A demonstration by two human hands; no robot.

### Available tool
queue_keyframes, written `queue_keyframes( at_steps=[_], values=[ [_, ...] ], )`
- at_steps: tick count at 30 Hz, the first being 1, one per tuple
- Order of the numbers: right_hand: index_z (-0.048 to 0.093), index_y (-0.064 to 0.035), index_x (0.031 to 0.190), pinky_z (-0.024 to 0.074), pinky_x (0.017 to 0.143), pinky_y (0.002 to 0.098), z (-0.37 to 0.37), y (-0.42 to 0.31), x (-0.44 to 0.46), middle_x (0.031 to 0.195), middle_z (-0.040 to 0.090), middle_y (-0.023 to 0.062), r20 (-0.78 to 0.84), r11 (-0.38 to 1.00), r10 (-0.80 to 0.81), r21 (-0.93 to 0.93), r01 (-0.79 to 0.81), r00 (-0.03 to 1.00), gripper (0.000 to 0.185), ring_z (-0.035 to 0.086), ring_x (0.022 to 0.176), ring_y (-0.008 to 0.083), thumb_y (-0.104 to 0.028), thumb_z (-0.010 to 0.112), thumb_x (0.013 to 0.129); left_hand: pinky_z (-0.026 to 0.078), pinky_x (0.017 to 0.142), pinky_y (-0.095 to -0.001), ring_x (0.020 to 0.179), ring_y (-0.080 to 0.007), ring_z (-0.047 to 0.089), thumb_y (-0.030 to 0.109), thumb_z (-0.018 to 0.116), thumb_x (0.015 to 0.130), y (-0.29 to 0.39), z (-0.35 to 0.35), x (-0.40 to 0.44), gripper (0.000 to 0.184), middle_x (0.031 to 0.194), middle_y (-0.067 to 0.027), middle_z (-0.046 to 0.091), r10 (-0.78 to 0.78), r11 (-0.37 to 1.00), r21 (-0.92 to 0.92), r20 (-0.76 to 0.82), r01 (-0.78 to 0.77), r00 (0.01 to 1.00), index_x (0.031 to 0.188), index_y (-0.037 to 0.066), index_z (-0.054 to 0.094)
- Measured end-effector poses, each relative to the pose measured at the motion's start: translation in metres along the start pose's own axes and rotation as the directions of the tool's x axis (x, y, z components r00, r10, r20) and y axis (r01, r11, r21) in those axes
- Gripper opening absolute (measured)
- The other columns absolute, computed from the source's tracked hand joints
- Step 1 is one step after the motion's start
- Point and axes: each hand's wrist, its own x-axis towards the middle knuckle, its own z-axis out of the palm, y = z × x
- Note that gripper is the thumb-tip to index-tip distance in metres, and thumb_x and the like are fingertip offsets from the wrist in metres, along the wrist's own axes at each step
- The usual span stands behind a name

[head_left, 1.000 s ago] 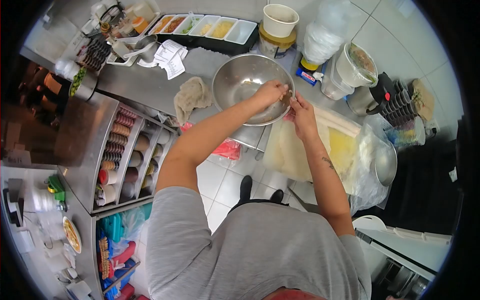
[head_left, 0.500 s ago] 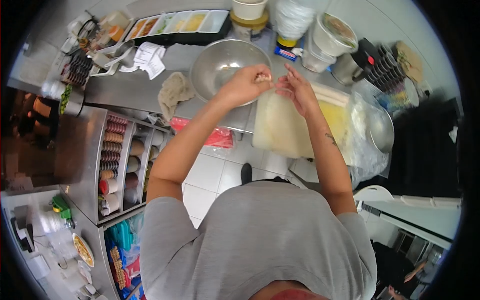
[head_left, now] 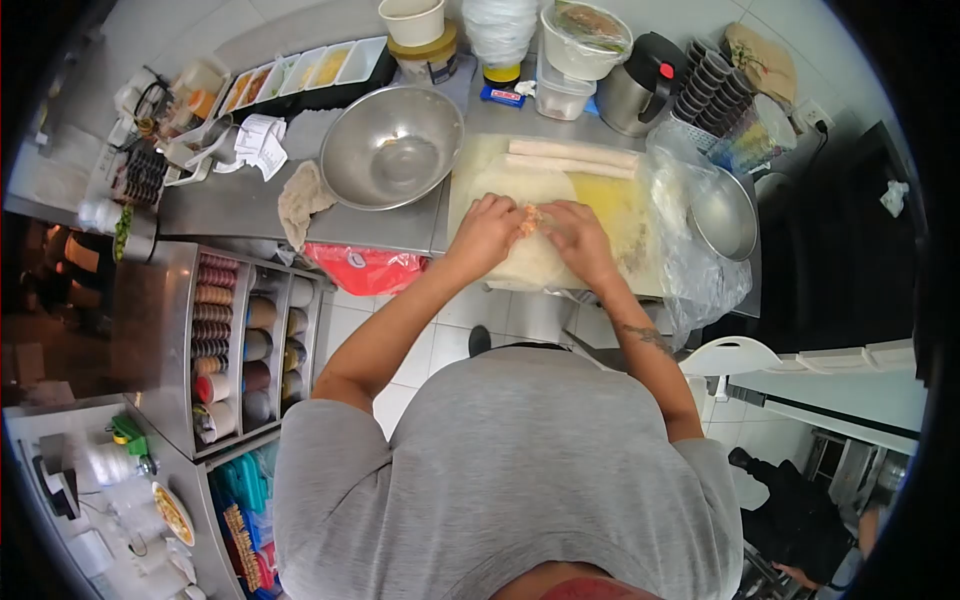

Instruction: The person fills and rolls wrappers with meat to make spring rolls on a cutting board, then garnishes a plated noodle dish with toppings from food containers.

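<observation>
My left hand bends its fingers around the left side of a small clump of pinkish-orange filling. From the other side, the fingers of my right hand close on the same clump. Under both hands lies a pale, thin round wrapper on a yellowish cutting board. Two long whitish rolls rest side by side along the board's far edge. Left of the board stands a wide steel bowl with a little residue at its bottom.
Clear plastic wrap and a second steel bowl border the board on the right. Behind are tubs, a steel jug and an ingredient tray. A cloth hangs at the counter edge. Another person is at lower right.
Both hands have come down from above the steel bowl's right side onto the wrapper. The filling from my left hand is now between both hands. The camera view has shifted.
</observation>
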Motion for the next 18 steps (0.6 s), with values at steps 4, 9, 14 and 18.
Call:
queue_keyframes(
  at_steps=[4, 9, 14, 18],
  values=[
    [0.069, -0.0065, 0.1, 0.045, 0.087, 0.0385, 0.029, 0.008, 0.005, 0.098, 0.065, 0.0105, -0.043, 0.995, -0.095, -0.034, 0.094, 0.994, 0.027, 0.057, 0.098, 0.0299, -0.006, 0.07, 0.073, 0.042, 0.08, -0.038, 0.094, -0.0267, 0.052, 0.008, 0.061, 0.077, -0.005, 0.017, -0.001, 0.019, 0.092, -0.0065, 0.057, 0.026, 0.995, 0.098, -0.022, -0.024, 0.999, 0.096, 0.005, 0.065],
    [0.068, -0.0025, 0.101, 0.0455, 0.087, 0.0382, 0.022, 0.019, 0.007, 0.1, 0.063, 0.0127, 0.118, 0.998, -0.028, -0.045, 0.034, 0.993, 0.03, 0.058, 0.098, 0.0313, -0.005, 0.071, 0.071, 0.043, 0.083, -0.0384, 0.098, -0.0269, 0.052, 0.011, 0.069, 0.075, -0.015, 0.014, 0.001, 0.024, 0.098, -0.0071, 0.057, -0.087, 0.986, 0.15, 0.127, 0.067, 0.988, 0.098, 0.005, 0.064],
    [0.066, -0.0013, 0.101, 0.0468, 0.083, 0.038, 0.015, 0.008, 0.011, 0.097, 0.063, 0.0114, 0.019, 0.972, 0.11, 0.205, -0.111, 0.994, 0.031, 0.058, 0.095, 0.031, -0.006, 0.072, 0.071, 0.043, 0.087, -0.0378, 0.099, -0.0288, 0.052, 0.015, 0.077, 0.068, -0.026, 0.002, 0.005, 0.041, 0.104, -0.0097, 0.054, -0.193, 0.977, -0.072, 0.083, 0.199, 0.978, 0.105, 0.006, 0.062],
    [0.063, -0.0028, 0.107, 0.0473, 0.081, 0.0382, 0.019, 0.015, 0.017, 0.097, 0.061, 0.0123, 0.039, 0.999, -0.038, 0.025, 0.037, 0.998, 0.036, 0.057, 0.093, 0.0319, -0.008, 0.073, 0.072, 0.044, 0.087, -0.0373, 0.098, -0.0297, 0.053, 0.016, 0.076, 0.069, -0.025, 0.009, 0.015, 0.041, 0.105, -0.0103, 0.054, -0.012, 0.999, -0.049, 0.207, 0.023, 0.978, 0.106, 0.006, 0.062]
  ],
)
